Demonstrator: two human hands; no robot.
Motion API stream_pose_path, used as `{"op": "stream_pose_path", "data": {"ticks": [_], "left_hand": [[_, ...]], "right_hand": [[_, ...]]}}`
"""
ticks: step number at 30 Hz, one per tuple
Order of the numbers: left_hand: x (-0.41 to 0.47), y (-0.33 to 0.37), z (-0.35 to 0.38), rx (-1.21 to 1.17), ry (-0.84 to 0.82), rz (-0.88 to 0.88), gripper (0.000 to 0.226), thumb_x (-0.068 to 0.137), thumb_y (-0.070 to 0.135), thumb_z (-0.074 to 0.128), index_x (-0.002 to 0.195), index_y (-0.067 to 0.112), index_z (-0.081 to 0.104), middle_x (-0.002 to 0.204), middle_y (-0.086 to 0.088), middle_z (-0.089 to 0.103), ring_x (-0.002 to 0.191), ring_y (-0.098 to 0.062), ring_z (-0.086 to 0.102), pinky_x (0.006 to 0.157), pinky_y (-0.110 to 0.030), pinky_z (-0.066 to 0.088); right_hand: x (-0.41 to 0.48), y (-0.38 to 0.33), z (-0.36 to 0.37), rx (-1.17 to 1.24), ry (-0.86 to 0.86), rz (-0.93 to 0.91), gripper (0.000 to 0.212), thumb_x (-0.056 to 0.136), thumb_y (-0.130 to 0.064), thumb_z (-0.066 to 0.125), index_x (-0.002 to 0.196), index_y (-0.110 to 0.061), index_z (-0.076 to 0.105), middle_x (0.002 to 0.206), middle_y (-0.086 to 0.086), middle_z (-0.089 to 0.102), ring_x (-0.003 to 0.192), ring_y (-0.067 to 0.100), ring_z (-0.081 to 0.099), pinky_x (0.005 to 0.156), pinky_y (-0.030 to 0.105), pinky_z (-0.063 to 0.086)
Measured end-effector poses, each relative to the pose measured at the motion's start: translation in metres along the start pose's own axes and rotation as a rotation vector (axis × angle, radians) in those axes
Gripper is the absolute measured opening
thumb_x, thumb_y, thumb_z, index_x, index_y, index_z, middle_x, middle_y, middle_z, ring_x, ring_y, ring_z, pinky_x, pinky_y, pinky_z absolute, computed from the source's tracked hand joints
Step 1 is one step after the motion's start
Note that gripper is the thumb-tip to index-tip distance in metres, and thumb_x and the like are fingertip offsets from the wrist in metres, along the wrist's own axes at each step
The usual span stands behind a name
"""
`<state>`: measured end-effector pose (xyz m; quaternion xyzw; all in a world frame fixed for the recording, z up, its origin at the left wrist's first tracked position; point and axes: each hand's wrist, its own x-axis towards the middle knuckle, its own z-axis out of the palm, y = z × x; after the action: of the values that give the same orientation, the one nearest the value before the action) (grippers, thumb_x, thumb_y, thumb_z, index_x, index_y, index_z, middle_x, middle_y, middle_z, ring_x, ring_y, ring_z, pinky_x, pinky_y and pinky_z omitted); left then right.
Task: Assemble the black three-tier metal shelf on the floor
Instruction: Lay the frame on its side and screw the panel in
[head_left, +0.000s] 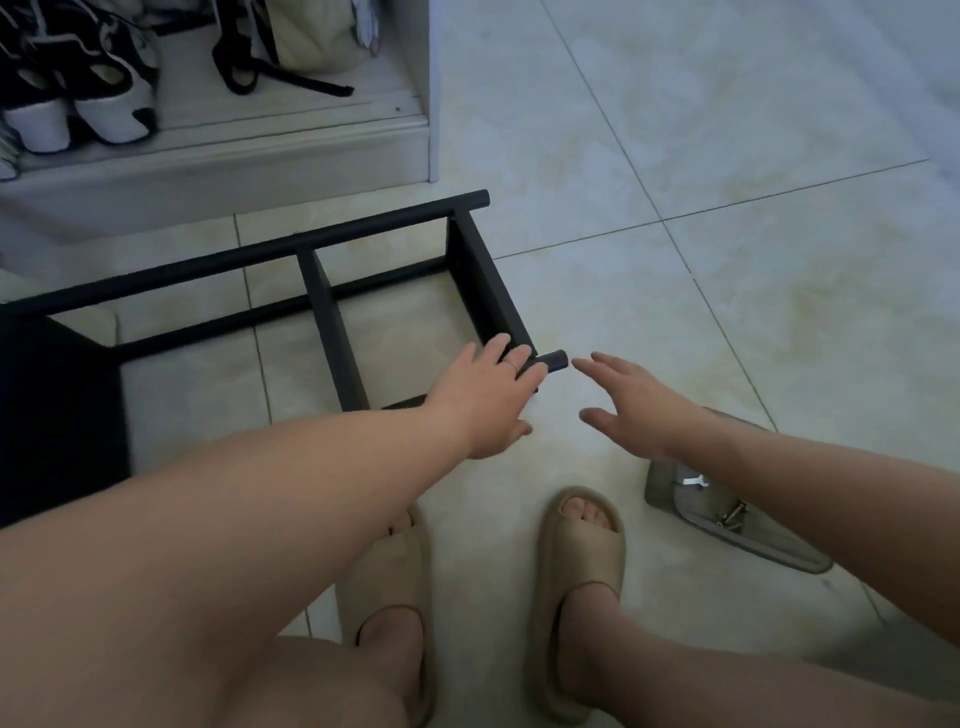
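Note:
The black metal shelf lies on its side on the tiled floor, its tiers standing as flat cross panels between round poles. My left hand rests on the near corner of the frame, with straight fingers laid over the end panel and the near pole. The thumb points down towards the floor. My right hand hovers just right of that pole's end. Its fingers are spread and straight and hold nothing, and the index fingertip is almost at the pole's tip.
A white cabinet with shoes and a pale bag stands behind the shelf. A clear plastic bag of screws lies on the floor under my right forearm. My feet in beige slippers stand close to the frame. A dark panel lies at the left.

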<state>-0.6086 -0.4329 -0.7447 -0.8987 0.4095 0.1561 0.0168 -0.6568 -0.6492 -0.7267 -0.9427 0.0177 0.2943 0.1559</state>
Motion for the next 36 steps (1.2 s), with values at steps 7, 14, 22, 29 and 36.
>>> {"op": "stream_pose_path", "data": {"ticks": [7, 14, 22, 29, 36], "left_hand": [[0.021, 0.060, 0.010, -0.048, -0.104, 0.178, 0.072, 0.099, 0.057, 0.045, 0.156, 0.022, 0.018, 0.167, -0.008, 0.011, 0.153, -0.032, 0.008, 0.120, -0.049, 0.021], [0.062, 0.116, 0.024, -0.328, -0.351, 0.092, 0.063, 0.100, 0.054, 0.045, 0.153, 0.024, 0.028, 0.153, -0.006, 0.041, 0.137, -0.031, 0.040, 0.106, -0.047, 0.041], [0.115, 0.173, 0.053, -0.733, -0.424, -0.177, 0.058, 0.100, 0.051, 0.050, 0.147, 0.018, 0.040, 0.133, -0.007, 0.060, 0.123, -0.027, 0.054, 0.099, -0.037, 0.044], [0.128, 0.202, 0.071, -0.880, -0.409, -0.257, 0.020, 0.099, 0.034, 0.056, 0.106, 0.015, 0.058, 0.102, -0.008, 0.070, 0.100, -0.029, 0.065, 0.090, -0.039, 0.051], [0.134, 0.205, 0.075, -0.944, -0.410, -0.261, 0.016, 0.100, 0.031, 0.056, 0.098, 0.015, 0.056, 0.095, -0.010, 0.070, 0.093, -0.029, 0.068, 0.091, -0.047, 0.053]], "right_hand": [[-0.058, 0.080, 0.014, 0.061, 0.031, 0.232, 0.065, 0.101, -0.033, 0.057, 0.159, -0.026, 0.029, 0.164, 0.003, 0.029, 0.148, 0.025, 0.033, 0.120, 0.038, 0.029], [-0.082, 0.170, 0.055, 0.123, 0.070, 0.400, 0.031, 0.099, -0.026, 0.059, 0.127, -0.012, 0.062, 0.119, 0.009, 0.068, 0.113, 0.030, 0.061, 0.091, 0.033, 0.045], [-0.067, 0.238, 0.114, 0.151, -0.030, 0.519, 0.032, 0.097, -0.018, 0.055, 0.128, -0.012, 0.060, 0.127, 0.015, 0.064, 0.115, 0.033, 0.059, 0.088, 0.036, 0.047], [-0.057, 0.267, 0.143, 0.085, -0.098, 0.457, 0.034, 0.092, -0.006, 0.053, 0.126, -0.012, 0.057, 0.130, 0.013, 0.057, 0.117, 0.034, 0.057, 0.088, 0.038, 0.048], [-0.047, 0.278, 0.148, 0.084, 0.154, 0.518, 0.029, 0.093, -0.002, 0.049, 0.121, -0.007, 0.049, 0.126, 0.017, 0.046, 0.101, 0.048, 0.058, 0.071, 0.044, 0.044]]}}
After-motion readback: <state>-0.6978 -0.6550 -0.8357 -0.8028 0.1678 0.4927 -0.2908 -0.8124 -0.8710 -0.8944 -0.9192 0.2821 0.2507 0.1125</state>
